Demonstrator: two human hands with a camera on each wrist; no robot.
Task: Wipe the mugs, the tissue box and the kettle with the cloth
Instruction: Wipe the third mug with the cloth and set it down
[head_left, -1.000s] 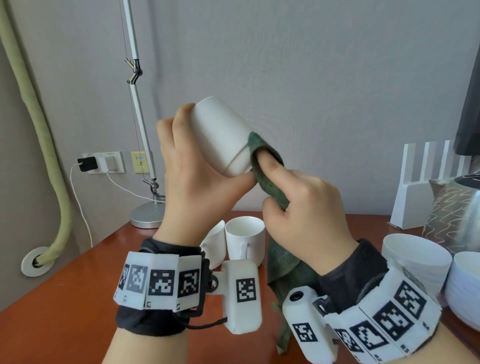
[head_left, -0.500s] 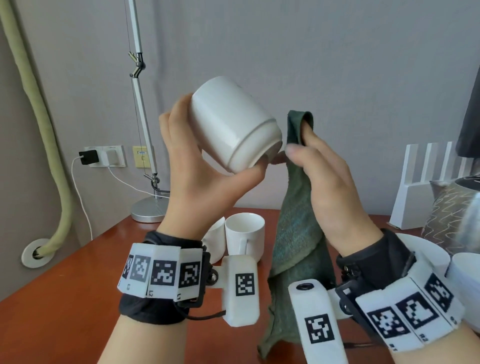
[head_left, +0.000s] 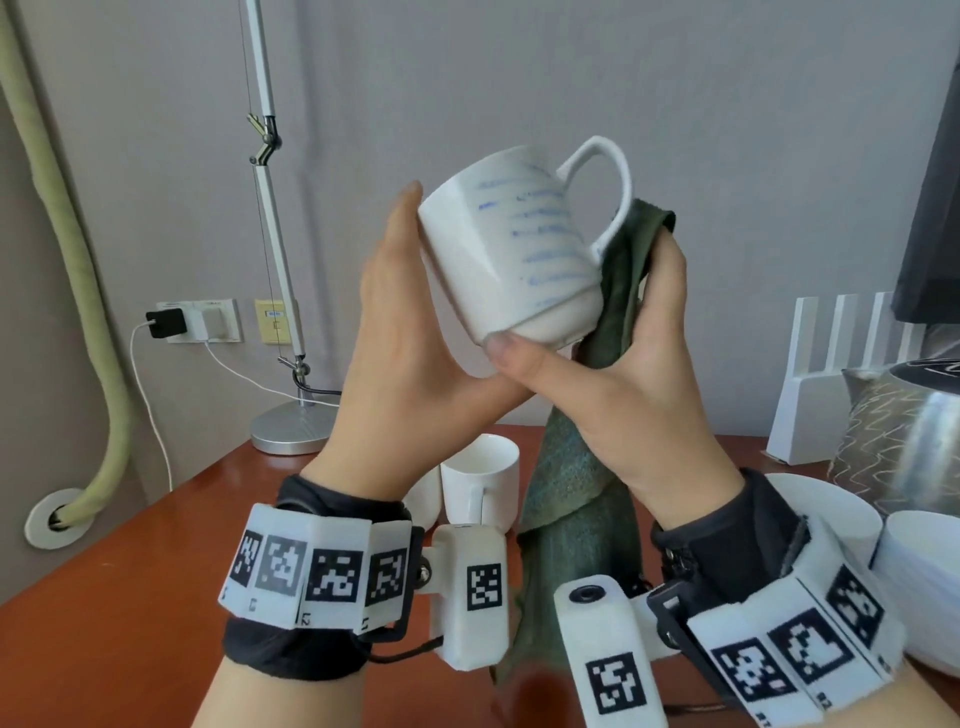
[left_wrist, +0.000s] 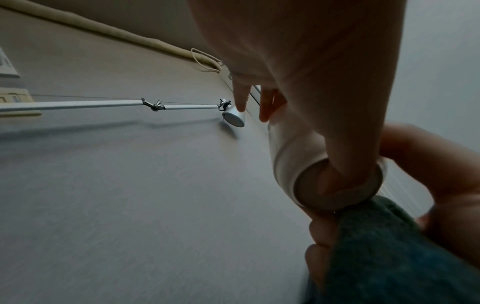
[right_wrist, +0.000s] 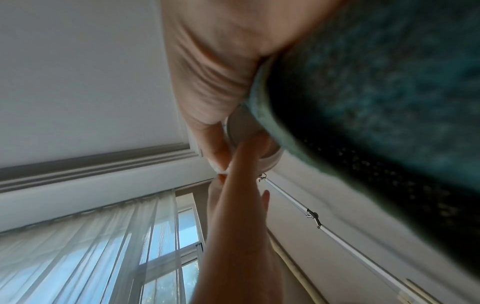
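Note:
A white mug (head_left: 519, 249) with blue stripes is held up in front of me, tilted, its handle pointing up and right. My left hand (head_left: 400, 322) holds it from the left, fingers lying up its side; in the left wrist view the thumb sits on the mug's base (left_wrist: 335, 185). My right hand (head_left: 649, 332) grips the dark green cloth (head_left: 582, 467) and presses it against the mug below the handle, thumb under the base. The cloth (left_wrist: 389, 257) hangs down to the table. Two plain white mugs (head_left: 480, 483) stand behind my wrists. A silvery wavy-patterned kettle (head_left: 883, 431) is at the right.
The reddish wooden table (head_left: 104, 597) has stacked white bowls (head_left: 919, 571) at its right edge and a white slotted rack (head_left: 831, 374) behind the kettle. A lamp base (head_left: 291, 431) stands at the back left, below wall sockets with a plugged-in charger (head_left: 166, 322).
The mug has been turned, so its handle and blue stripes now face me. My right hand took the cloth off the mug's rim, lifted clear, then pressed it beside the handle.

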